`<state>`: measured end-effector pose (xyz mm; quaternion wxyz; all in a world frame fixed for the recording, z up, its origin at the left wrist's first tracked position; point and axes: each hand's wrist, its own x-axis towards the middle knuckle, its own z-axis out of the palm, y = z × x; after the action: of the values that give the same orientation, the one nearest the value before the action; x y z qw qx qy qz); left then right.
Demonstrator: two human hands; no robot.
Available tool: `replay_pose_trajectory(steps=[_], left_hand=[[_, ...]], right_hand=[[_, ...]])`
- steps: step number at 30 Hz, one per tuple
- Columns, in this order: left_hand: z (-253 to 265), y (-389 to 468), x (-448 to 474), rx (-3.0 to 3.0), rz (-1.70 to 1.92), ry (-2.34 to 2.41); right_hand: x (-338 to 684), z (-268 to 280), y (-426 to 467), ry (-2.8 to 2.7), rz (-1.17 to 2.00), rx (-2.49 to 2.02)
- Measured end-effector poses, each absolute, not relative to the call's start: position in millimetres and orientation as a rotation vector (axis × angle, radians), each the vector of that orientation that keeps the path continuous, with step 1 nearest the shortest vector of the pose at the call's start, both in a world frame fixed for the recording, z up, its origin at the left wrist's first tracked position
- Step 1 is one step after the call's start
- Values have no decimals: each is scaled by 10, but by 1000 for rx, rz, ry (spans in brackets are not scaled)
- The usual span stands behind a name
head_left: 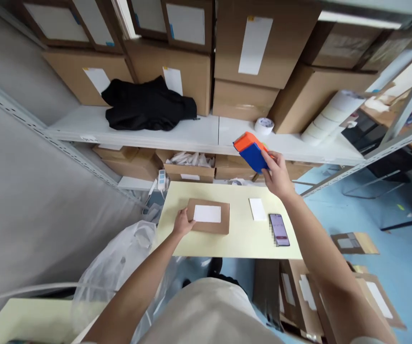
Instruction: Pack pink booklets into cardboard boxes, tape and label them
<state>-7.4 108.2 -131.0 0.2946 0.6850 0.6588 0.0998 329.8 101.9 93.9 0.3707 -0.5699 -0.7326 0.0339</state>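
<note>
On the pale yellow table lies a closed cardboard box with a white label on top. My left hand grips its left end, thumb over the top edge. Raised above the table's far right side, my right hand is closed on a blue and orange block-like object, held tilted in front of the shelf edge; its exact kind is unclear. Below that hand are a white card or pad and a phone with its screen lit.
A white shelf behind the table bears cardboard boxes, a black garment and tape rolls. An open carton stands beneath it. Clear plastic bulges at left; flattened cardboard leans at lower right.
</note>
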Motion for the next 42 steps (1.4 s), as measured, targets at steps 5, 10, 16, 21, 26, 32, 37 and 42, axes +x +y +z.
replay_pose_trajectory(steps=[5, 10, 16, 21, 26, 32, 37, 42], left_hand=[[-1329, 1016, 45, 1800, 297, 1814], [-1471, 916, 85, 1692, 437, 1856], [-1575, 876, 67, 1576, 648, 1789], [-1649, 769, -73, 1313, 730, 1659], [-1704, 604, -191, 1175, 655, 1520], [-1502, 639, -117, 1327, 785, 1447], [-1285, 861, -20, 1445, 846, 1555], [-1245, 1021, 68, 1580, 628, 1675]], right_hand=[[3544, 1115, 2129, -2014, 54, -1363], [3619, 945, 2734, -2105, 139, -1336], [3637, 894, 2700, -2141, -187, -1380], [3508, 1, 1561, -1696, -77, -1507], [2939, -1662, 195, -1645, 566, -1718], [2550, -1875, 22, -1398, 843, -1669], [2736, -1319, 180, -1174, 855, -1833], [2685, -1275, 283, -1193, 856, -2088]])
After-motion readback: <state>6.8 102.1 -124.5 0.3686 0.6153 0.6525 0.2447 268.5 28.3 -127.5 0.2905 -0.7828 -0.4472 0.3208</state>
